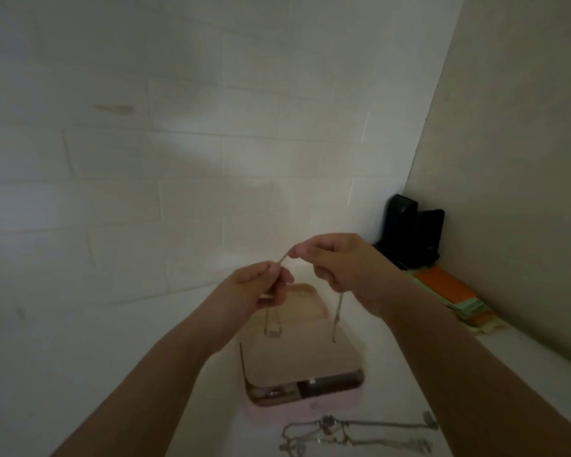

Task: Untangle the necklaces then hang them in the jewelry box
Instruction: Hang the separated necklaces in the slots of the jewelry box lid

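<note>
A: Head view, items held?

B: One thin necklace (337,311), raised above the jewelry box (310,357). It is pinched near the top by two hands: the left hand (261,285) with thumb and forefinger closed on one part, the right hand (340,262) with fingertips closed on the chain just beside it. Two lengths are seen hanging: one loop below the left hand, one strand below the right hand.

A: Items on the bench (96,357)?

B: One jewelry box, pink, lid open, set between the forearms; compartments are seen along its near edge, contents too blurred to be counted. One tangled cluster of chains (350,433) is laid just in front of the box; the number of necklaces in it cannot be told.

A: Other items?

B: Two dark upright objects (409,232) are recorded in the far right corner against the wall. One stack of orange and green sheets (455,298) is laid beside them, along the right wall.
</note>
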A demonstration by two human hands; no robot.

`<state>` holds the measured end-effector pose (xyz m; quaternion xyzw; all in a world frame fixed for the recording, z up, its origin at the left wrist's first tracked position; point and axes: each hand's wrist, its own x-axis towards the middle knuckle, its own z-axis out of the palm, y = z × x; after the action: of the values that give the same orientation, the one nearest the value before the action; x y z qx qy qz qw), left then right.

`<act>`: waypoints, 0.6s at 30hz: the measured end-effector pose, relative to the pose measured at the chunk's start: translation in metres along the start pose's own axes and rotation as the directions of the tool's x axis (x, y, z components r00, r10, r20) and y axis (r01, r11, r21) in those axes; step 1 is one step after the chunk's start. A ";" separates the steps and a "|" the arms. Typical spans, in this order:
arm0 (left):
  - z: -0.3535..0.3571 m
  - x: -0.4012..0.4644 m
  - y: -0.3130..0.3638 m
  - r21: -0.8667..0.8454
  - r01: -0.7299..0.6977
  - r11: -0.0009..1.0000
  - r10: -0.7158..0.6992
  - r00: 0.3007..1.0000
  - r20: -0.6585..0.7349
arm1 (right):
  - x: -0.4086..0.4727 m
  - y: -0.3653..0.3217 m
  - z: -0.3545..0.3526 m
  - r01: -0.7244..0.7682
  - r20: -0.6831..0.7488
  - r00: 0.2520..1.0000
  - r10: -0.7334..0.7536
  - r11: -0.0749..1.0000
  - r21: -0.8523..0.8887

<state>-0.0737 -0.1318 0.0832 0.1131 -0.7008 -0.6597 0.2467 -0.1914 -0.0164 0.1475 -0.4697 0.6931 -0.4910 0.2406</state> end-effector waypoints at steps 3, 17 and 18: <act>-0.020 0.016 -0.031 0.171 0.087 0.981 -0.063 0.988 -0.142 | 0.027 0.020 0.007 -0.018 0.023 1.000 0.015 0.995 0.102; -0.031 0.036 -0.088 0.411 0.236 0.880 -0.049 0.908 -0.416 | 0.081 0.054 0.028 -0.032 0.049 0.998 0.033 0.999 -0.021; -0.029 0.035 -0.083 0.244 0.206 0.948 -0.087 0.902 -0.422 | 0.082 0.053 0.027 -0.016 0.052 0.999 0.017 1.000 -0.020</act>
<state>-0.1030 -0.1830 0.0092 0.3344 -0.7105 -0.5317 0.3171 -0.2285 -0.0971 0.0988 -0.4790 0.6952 -0.4698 0.2580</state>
